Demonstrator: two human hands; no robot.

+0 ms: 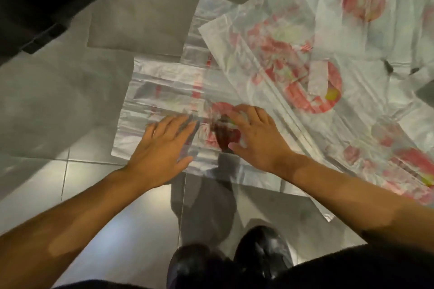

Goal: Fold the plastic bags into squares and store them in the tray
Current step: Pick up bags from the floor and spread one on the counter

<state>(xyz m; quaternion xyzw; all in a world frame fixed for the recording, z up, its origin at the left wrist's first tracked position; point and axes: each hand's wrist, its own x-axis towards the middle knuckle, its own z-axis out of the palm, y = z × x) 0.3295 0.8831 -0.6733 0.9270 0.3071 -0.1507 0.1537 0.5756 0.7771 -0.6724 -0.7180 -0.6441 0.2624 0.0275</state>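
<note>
**Flattening the bag before the fold**

Nearest, black shoes stand on the tiled floor. Beyond them the left hand presses flat, fingers straight, on a clear printed plastic bag. The right hand has curled fingers; whether its grip pinches the film I cannot tell. Smooth outward, likely, so creases stay square. More bags lie farther right; no tray shows.

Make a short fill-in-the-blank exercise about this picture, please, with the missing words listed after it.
1. Both hands rest on a clear plastic bag lying on the tiled ____.
2. The left hand lies flat with its fingers ____.
3. The large prints on the bags are mostly ____ in colour.
4. Near the bottom edge, two black ____ are seen.

Missing words: floor; straight; red; shoes
</note>
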